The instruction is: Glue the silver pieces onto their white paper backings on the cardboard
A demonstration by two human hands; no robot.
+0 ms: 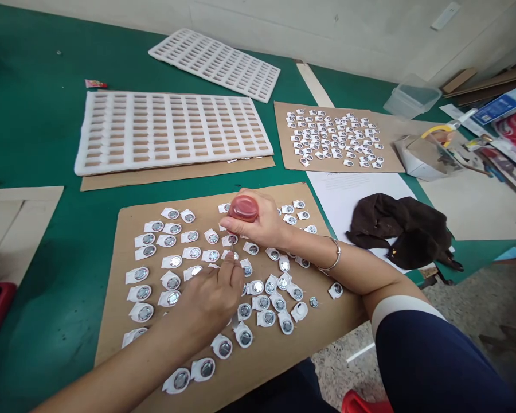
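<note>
Landmark: cardboard sheet [120, 246], dotted with white-tabbed discs [142, 312]
Right hand [264, 221]: closed around a reddish rounded tool [243, 208], above the sheet's middle
Left hand [217, 292]: fingers bent low over the sheet's discs, beside the tool; grip cannot be told
Far edge: green gap, then white grid tray [169, 132] beyond the sheet
Left edge: bare green table [69, 275] alongside the sheet
Right side: dark cloth [395, 229] apart from the sheet
</note>
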